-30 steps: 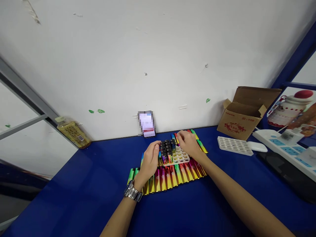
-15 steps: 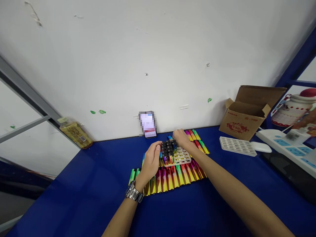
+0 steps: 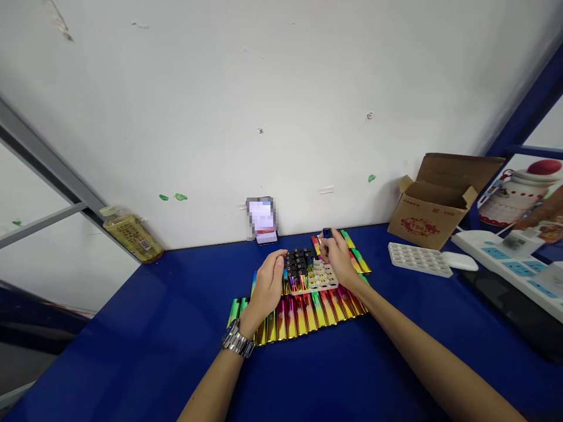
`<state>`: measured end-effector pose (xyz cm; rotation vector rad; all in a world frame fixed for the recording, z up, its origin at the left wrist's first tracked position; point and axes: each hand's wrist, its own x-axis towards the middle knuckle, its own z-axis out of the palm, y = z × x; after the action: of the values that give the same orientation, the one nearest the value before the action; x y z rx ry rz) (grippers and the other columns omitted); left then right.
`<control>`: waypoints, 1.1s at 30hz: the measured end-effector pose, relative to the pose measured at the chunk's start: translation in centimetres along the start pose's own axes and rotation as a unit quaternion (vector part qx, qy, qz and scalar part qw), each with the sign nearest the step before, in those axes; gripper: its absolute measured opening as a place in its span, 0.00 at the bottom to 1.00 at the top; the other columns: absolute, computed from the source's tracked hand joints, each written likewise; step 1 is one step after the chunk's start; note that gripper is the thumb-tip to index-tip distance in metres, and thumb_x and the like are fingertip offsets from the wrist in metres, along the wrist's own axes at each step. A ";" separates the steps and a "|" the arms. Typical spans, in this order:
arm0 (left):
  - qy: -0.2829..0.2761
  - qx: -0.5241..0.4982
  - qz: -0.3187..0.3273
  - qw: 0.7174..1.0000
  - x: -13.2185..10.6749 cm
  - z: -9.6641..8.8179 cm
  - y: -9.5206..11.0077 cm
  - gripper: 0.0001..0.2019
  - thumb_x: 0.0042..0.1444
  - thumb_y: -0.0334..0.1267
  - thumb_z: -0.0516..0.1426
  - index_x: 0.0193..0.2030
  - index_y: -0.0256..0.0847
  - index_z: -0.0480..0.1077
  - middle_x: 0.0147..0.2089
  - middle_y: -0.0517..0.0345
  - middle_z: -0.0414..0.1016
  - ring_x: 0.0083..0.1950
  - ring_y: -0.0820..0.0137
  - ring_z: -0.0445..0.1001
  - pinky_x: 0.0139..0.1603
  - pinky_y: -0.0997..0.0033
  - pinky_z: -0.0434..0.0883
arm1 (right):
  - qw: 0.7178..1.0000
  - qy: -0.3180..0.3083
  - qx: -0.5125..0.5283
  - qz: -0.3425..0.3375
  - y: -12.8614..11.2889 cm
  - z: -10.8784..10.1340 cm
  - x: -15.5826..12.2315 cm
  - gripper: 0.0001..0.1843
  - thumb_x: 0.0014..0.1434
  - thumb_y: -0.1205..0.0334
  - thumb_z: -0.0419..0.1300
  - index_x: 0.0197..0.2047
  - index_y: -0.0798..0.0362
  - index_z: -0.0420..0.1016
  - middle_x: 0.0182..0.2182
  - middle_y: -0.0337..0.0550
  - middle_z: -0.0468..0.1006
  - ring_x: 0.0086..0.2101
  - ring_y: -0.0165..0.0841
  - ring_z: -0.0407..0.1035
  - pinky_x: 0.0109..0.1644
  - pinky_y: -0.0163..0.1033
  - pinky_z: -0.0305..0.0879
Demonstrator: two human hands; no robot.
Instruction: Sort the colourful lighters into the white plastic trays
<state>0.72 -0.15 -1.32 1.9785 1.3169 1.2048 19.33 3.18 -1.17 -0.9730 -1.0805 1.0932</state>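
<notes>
A white slotted tray [image 3: 323, 278] rests on rows of rainbow-coloured metallic lighters [image 3: 308, 310] laid flat on the blue table [image 3: 132, 351]. Its left part holds several upright lighters with black tops [image 3: 298, 262]. My left hand [image 3: 266, 290], with a metal watch on the wrist, is curled against the tray's left side. My right hand [image 3: 336, 255] is raised just behind the tray, pinching one lighter [image 3: 326, 234] upright with its dark top showing.
A phone [image 3: 262, 221] leans on the white wall. A yellow bottle [image 3: 129, 234] lies at the left. At the right are an open cardboard box [image 3: 437, 202], a spare white tray [image 3: 419, 259], a white mouse [image 3: 460, 261] and a power strip [image 3: 510, 272].
My right hand reached back to the far row of lighters, then lifted up holding one upright. My left hand stayed at the tray.
</notes>
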 end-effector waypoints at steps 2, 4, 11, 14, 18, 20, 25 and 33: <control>-0.001 -0.001 -0.002 1.000 0.0 0.0 0.0 0.20 0.66 0.47 0.42 0.54 0.40 0.67 0.52 0.50 0.73 0.54 0.63 0.71 0.55 0.62 0.67 | 0.998 -0.011 0.044 0.040 -0.1 -0.1 -0.4 0.12 0.57 0.54 0.48 0.26 0.50 0.60 0.14 0.29 0.53 0.14 0.24 0.43 0.17 0.32 0.41; -0.001 -0.001 -0.005 1.000 0.0 0.0 0.0 0.21 0.66 0.48 0.42 0.54 0.40 0.67 0.52 0.50 0.74 0.54 0.63 0.71 0.54 0.62 0.67 | 0.994 -0.021 0.077 0.077 -0.2 -0.1 -0.6 0.20 0.60 0.48 0.44 0.21 0.50 0.59 0.12 0.31 0.53 0.13 0.24 0.43 0.16 0.33 0.40; 0.000 0.000 -0.004 1.000 0.0 0.0 0.1 0.20 0.66 0.47 0.42 0.53 0.40 0.67 0.52 0.50 0.74 0.55 0.63 0.71 0.56 0.61 0.66 | 0.985 0.035 0.063 0.155 -0.6 0.3 -0.4 0.20 0.58 0.54 0.43 0.16 0.47 0.50 0.08 0.30 0.45 0.11 0.25 0.37 0.15 0.33 0.34; -0.002 0.000 -0.005 1.000 0.0 0.0 0.1 0.20 0.66 0.47 0.42 0.53 0.40 0.67 0.52 0.50 0.73 0.55 0.63 0.71 0.55 0.61 0.66 | 0.986 0.039 0.061 0.152 -0.7 0.4 -0.5 0.19 0.59 0.54 0.42 0.17 0.47 0.49 0.08 0.30 0.46 0.11 0.25 0.37 0.14 0.33 0.34; -0.001 -0.001 -0.004 1.000 0.0 0.0 0.1 0.20 0.66 0.48 0.41 0.54 0.40 0.67 0.52 0.50 0.74 0.54 0.63 0.71 0.55 0.61 0.67 | 0.987 0.025 0.060 0.146 -0.7 0.5 -0.7 0.19 0.60 0.52 0.43 0.19 0.47 0.49 0.10 0.30 0.47 0.11 0.24 0.37 0.13 0.33 0.36; 0.000 -0.001 -0.002 1.000 0.0 0.0 0.2 0.20 0.66 0.47 0.42 0.54 0.41 0.67 0.52 0.50 0.74 0.55 0.63 0.71 0.55 0.61 0.67 | 0.990 0.020 0.045 0.129 -0.6 0.6 -0.8 0.19 0.60 0.52 0.44 0.19 0.47 0.48 0.11 0.30 0.48 0.11 0.24 0.37 0.13 0.33 0.36; -0.003 0.003 -0.002 1.000 0.0 0.0 0.2 0.20 0.66 0.47 0.42 0.54 0.40 0.66 0.52 0.50 0.74 0.55 0.63 0.71 0.55 0.61 0.67 | 0.991 0.012 0.038 0.127 -0.8 0.8 -1.0 0.20 0.61 0.48 0.41 0.20 0.47 0.49 0.11 0.30 0.47 0.11 0.24 0.37 0.13 0.33 0.37; 0.001 -0.005 -0.001 1.000 0.0 0.0 0.1 0.20 0.66 0.48 0.42 0.53 0.41 0.67 0.51 0.50 0.74 0.54 0.63 0.71 0.54 0.61 0.67 | 0.991 0.043 0.038 0.120 -1.1 1.1 -1.4 0.20 0.57 0.59 0.44 0.15 0.48 0.50 0.09 0.32 0.48 0.11 0.24 0.38 0.13 0.32 0.35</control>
<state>0.78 -0.18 -1.21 1.9697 1.3103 1.2113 18.29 1.72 -0.17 -1.0986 -0.8616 1.2663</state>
